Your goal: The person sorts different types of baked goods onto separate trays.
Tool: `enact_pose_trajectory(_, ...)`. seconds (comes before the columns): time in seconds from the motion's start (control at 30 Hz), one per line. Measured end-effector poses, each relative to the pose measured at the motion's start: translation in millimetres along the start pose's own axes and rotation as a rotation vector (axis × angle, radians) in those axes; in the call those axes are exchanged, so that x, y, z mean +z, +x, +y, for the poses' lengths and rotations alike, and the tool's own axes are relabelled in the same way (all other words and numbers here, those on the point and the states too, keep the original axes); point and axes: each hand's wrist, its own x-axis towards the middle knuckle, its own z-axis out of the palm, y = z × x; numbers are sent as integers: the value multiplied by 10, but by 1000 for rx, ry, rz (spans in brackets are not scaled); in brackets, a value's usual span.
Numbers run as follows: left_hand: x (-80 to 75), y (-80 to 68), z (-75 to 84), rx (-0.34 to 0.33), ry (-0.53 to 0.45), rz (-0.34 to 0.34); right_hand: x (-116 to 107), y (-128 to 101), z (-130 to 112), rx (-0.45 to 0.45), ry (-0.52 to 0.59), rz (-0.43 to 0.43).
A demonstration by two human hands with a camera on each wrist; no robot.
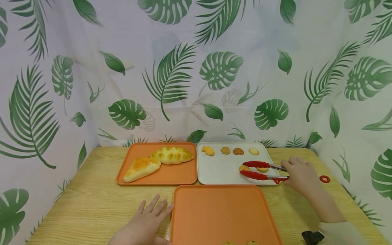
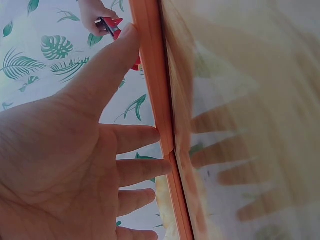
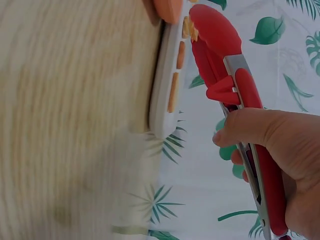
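Observation:
My right hand grips the handles of red tongs over the right side of a white tray. The tongs' tips stand apart around a small cookie, with a second cookie between the arms. In the right wrist view the tongs reach over the white tray's edge. My left hand lies flat on the table, fingers straight. Its fingertips touch the left rim of the near orange tray, whose rim shows close up in the left wrist view.
Several more small cookies line the white tray's far edge. An orange tray at the back left holds two bread pieces. Two cookies sit at the near tray's front edge. Leaf-print curtains enclose the wooden table.

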Motion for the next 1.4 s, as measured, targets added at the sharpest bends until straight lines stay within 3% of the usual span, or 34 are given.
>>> enact_pose_trajectory(0.33, -2, -3, 10, -7, -3, 1, 136, 66, 0, 71, 24, -45)
enact_pose_trajectory(0.6, 8, -14, 4, 24, 12, 23, 96, 34, 0, 74, 40, -69)
enact_pose_trajectory(1.03, 1, -24, 1, 27, -2, 24, -140, -279, -22, 24, 30, 132)
enact_pose_trajectory(1.4, 7, -17, -4, 22, -9, 15, -318, -623, -193, -45, 15, 167)
